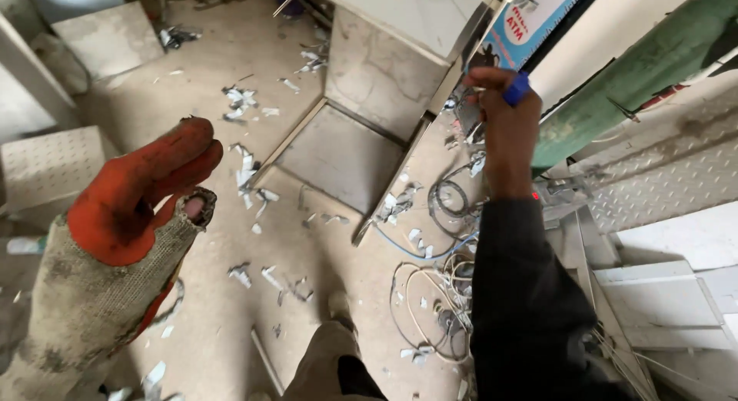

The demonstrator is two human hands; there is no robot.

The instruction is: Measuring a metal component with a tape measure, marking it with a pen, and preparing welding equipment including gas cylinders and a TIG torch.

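- The left hand [115, 239] is seen in a worn grey-and-red glove, raised empty to the left of the metal cabinet [377, 70]; its fingers [165, 159] are extended together, with one bare tip showing through a hole.
- The right hand [503, 120] is raised just right of the cabinet, its fingers closed on a small blue tool [516, 88].
- Coiled wires [438, 293] and scraps lie on the floor [215, 309] below the cabinet.

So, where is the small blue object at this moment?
In the head view, upper right: the blue object is pinched in the right hand, beside the grey metal cabinet.
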